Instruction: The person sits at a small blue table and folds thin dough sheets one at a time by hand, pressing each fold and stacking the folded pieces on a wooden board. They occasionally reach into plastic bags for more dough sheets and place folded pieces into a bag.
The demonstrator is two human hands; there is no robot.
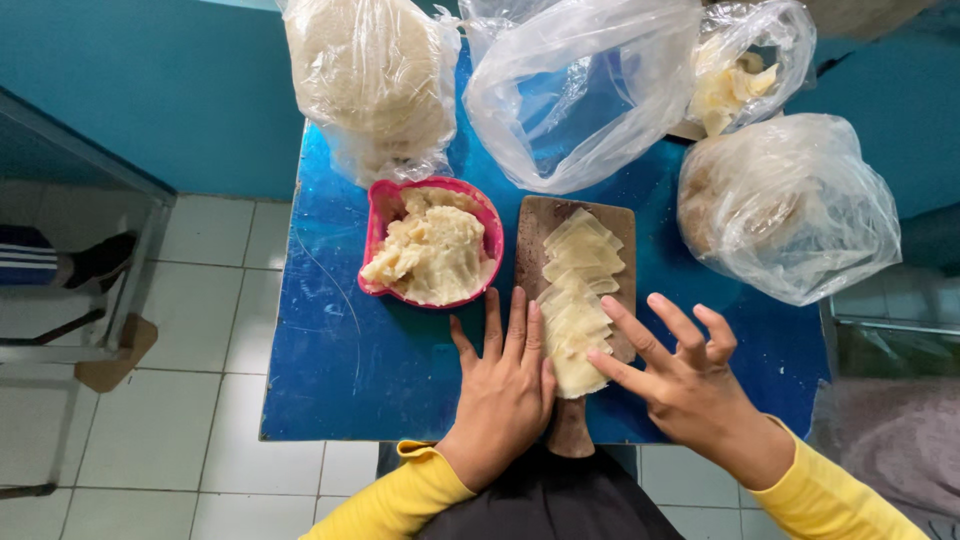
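A wooden paddle board (535, 222) lies on the blue table (340, 350), carrying a row of thin pale dough wrappers (578, 300) that overlap one another. My left hand (505, 385) rests flat on the table and the board's left edge, fingers together against the wrappers. My right hand (680, 375) has its fingers spread, the index and middle fingertips touching the nearest wrappers. Left of the board stands a pink bowl (375, 215) full of pale mashed filling (435, 250). Neither hand grips anything.
Plastic bags crowd the far side of the table: one with pale round sheets (370, 70), a nearly empty clear one (580, 90), a small one with yellowish pieces (735, 75), a large one at right (790, 205). A teal wall is behind, and a white tiled floor (190, 400) lies to the left.
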